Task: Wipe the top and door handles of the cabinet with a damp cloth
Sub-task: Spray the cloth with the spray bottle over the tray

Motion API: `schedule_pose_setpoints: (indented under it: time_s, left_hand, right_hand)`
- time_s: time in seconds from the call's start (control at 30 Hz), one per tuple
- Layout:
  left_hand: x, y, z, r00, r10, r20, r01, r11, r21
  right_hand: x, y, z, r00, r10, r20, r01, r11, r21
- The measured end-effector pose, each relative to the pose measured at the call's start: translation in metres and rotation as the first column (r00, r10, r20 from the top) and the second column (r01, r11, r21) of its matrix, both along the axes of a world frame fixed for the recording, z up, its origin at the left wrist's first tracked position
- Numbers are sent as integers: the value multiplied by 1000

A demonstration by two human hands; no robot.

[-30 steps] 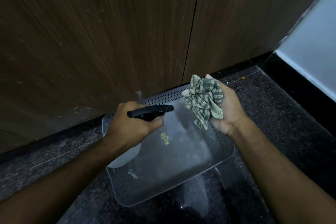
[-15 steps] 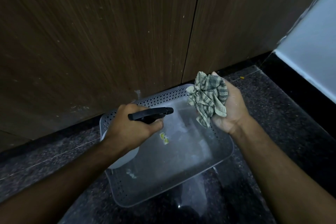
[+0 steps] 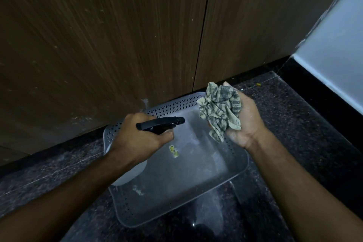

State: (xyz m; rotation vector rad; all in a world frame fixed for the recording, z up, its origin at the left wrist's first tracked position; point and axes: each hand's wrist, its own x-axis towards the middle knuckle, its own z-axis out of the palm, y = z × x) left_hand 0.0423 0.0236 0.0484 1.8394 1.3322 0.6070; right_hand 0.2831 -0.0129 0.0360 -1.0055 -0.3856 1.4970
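The right hand point(image 3: 242, 122) cups a crumpled, striped woven cloth point(image 3: 219, 109) in its palm, fingers curled loosely around the bunched folds, above the far right corner of a grey plastic tray point(image 3: 176, 198) with perforated walls. The left hand point(image 3: 137, 139) is wrapped tight around a spray bottle point(image 3: 160, 124), whose matte black trigger head points its nozzle toward the cloth while the pale rounded body shows below the wrist. The tray sits on speckled dark stone floor point(image 3: 304, 124), against the grained brown wooden cabinet doors point(image 3: 117, 35).
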Motion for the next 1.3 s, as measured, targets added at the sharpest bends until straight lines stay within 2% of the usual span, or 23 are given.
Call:
schedule_pose_setpoints:
  time_s: [0.27,0.43,0.7,0.83,1.0,1.17,1.3]
  left_hand:
    - [14,-4,26,978,-79,192,70,996,53]
    - [19,-2,21,992,0,125,-9,997,72]
    - [13,-5,6,984,-161,78,154,984,87]
    - [14,-4,4,984,-103,144,93,993,77]
    - [15,7,7,988,61,143,-68,997,40]
    - [10,6,5,995,15,97,-19,999,37]
    - [11,11,8,983,100,156,-99,995,-13]
  right_hand:
    - [-11,3,-8,999,38,2,-38,998,-40]
    - [-13,4,-9,998,57,14,-56,996,-62]
    - [-1,7,-9,1000,-15,24,16,999,-39]
    - [-4,6,-12,999,-12,46,15,997,-73]
    - [-5,4,-14,999,14,50,-10,996,-91]
    - [-1,6,-12,996,-33,81,41,995,-90]
    - [2,4,-11,996,-31,84,39,994,-106]
